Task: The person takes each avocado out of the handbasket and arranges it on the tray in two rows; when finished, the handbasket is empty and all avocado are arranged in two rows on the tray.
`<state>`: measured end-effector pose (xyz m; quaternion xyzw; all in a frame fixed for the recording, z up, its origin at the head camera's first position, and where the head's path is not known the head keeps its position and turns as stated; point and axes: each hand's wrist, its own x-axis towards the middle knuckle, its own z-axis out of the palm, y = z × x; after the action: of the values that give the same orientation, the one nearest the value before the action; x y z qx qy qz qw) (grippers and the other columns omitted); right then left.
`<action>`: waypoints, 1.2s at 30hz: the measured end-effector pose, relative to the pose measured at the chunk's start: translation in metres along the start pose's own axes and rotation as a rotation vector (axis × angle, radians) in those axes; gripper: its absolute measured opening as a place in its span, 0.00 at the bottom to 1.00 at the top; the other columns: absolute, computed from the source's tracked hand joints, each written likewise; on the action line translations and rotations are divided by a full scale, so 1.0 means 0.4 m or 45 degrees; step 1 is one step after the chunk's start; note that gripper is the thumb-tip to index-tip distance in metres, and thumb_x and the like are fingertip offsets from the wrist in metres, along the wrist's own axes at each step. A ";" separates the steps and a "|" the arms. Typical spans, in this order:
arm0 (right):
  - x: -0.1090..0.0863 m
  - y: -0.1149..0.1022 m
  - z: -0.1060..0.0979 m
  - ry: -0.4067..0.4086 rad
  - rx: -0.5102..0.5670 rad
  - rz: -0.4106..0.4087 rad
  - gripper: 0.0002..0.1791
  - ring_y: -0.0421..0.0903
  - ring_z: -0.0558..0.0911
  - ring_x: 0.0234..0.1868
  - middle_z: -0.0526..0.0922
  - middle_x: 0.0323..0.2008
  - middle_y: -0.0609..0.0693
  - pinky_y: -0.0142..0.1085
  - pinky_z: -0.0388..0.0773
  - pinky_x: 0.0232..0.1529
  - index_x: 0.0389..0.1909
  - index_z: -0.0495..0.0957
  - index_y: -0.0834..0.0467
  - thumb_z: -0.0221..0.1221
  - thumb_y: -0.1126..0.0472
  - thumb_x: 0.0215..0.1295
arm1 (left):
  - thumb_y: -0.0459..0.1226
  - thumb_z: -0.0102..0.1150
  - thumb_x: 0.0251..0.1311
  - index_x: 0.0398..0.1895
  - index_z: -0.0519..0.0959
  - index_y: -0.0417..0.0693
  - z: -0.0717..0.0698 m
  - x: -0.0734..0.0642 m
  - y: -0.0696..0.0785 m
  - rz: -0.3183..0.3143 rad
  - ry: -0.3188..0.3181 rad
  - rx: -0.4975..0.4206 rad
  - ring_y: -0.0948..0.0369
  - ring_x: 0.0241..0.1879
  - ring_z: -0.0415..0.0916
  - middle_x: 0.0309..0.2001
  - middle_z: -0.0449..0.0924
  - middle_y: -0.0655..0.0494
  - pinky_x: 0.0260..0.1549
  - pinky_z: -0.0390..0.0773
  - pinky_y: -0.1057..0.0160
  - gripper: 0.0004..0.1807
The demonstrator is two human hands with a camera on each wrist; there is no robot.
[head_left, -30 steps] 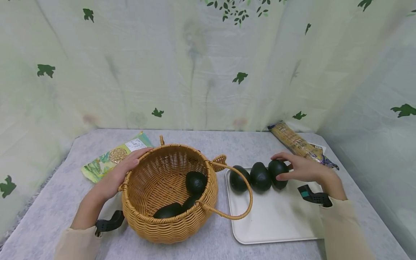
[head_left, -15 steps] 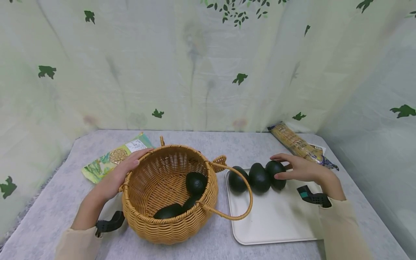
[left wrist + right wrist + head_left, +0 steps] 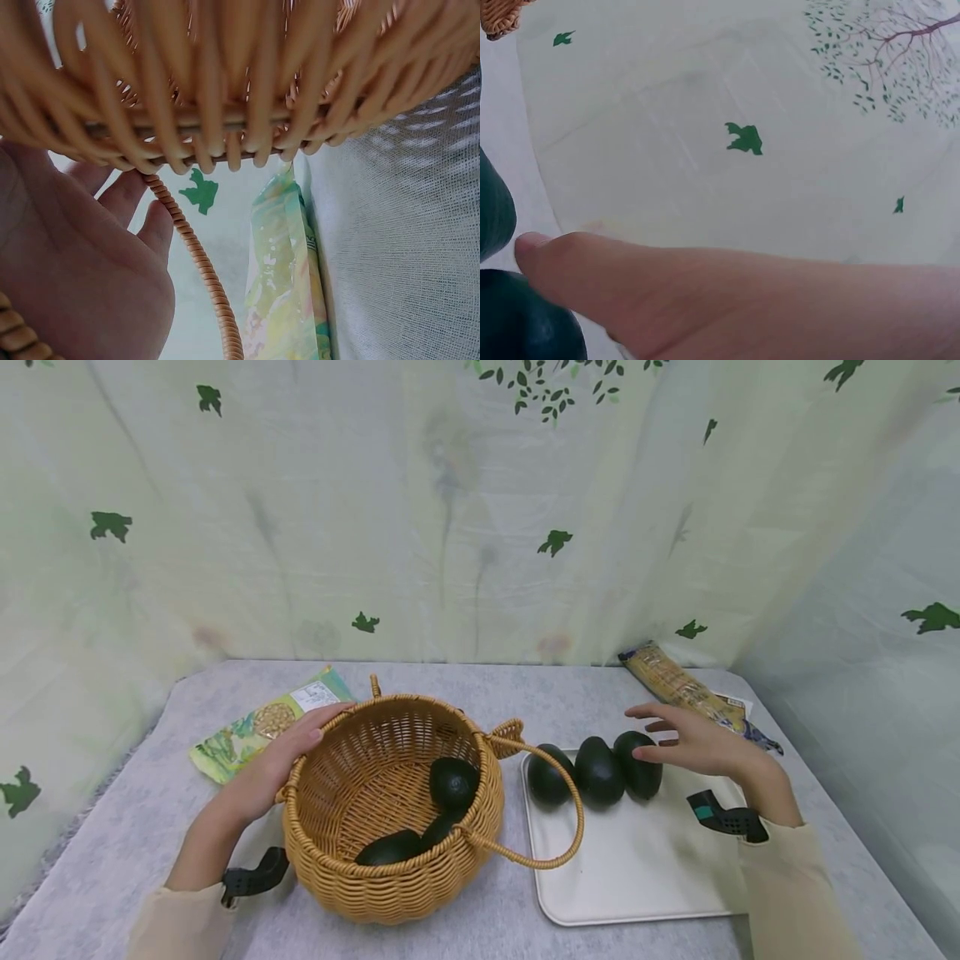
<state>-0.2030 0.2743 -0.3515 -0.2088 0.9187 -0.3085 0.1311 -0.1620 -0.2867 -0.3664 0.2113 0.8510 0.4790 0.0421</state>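
Observation:
A wicker basket stands on the table with its opening tilted toward me. Inside lie dark green avocados, one by the right wall and two more toward the front. My left hand holds the basket's left rim, and its fingers reach along the outside weave in the left wrist view. Three avocados stand in a row at the back of a white tray. Beside the rightmost avocado is my right hand, fingers spread and raised, thumb overlapping the fruit in the head view. It holds nothing.
Behind the left hand lies a green food bag. A clear pack of long yellowish food rests at the back right. The basket's looped handle hangs over the tray's left edge. A leaf-patterned curtain encloses the table.
My right hand nudged the three avocados slightly left, then its fingers lifted and drew away from the rightmost one. The left hand and basket have stayed in place.

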 end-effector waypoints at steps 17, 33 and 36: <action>-0.009 -0.094 -0.011 0.319 -0.047 -0.303 0.27 0.57 0.75 0.67 0.76 0.67 0.53 0.30 0.74 0.62 0.69 0.73 0.57 0.66 0.58 0.71 | 0.47 0.27 0.83 0.80 0.61 0.65 -0.003 0.022 0.005 0.028 -0.030 -0.002 0.44 0.76 0.55 0.78 0.60 0.52 0.63 0.62 0.29 0.26; 0.060 -0.225 -0.017 0.202 -0.026 -0.477 0.27 0.52 0.75 0.68 0.76 0.67 0.52 0.47 0.76 0.64 0.69 0.73 0.55 0.65 0.62 0.71 | 0.48 0.27 0.83 0.81 0.58 0.63 0.001 0.006 -0.011 0.000 -0.014 -0.016 0.39 0.76 0.54 0.79 0.56 0.47 0.61 0.65 0.28 0.27; 0.073 -0.251 -0.014 0.186 -0.039 -0.512 0.28 0.51 0.75 0.68 0.76 0.67 0.53 0.46 0.77 0.64 0.70 0.72 0.55 0.65 0.62 0.71 | 0.48 0.27 0.83 0.81 0.58 0.60 0.004 0.002 -0.009 0.006 -0.007 -0.019 0.38 0.76 0.54 0.79 0.56 0.46 0.60 0.65 0.28 0.28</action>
<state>-0.2001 0.1911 -0.2879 -0.3669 0.8702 -0.3288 -0.0033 -0.1634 -0.2865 -0.3701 0.2143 0.8468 0.4847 0.0449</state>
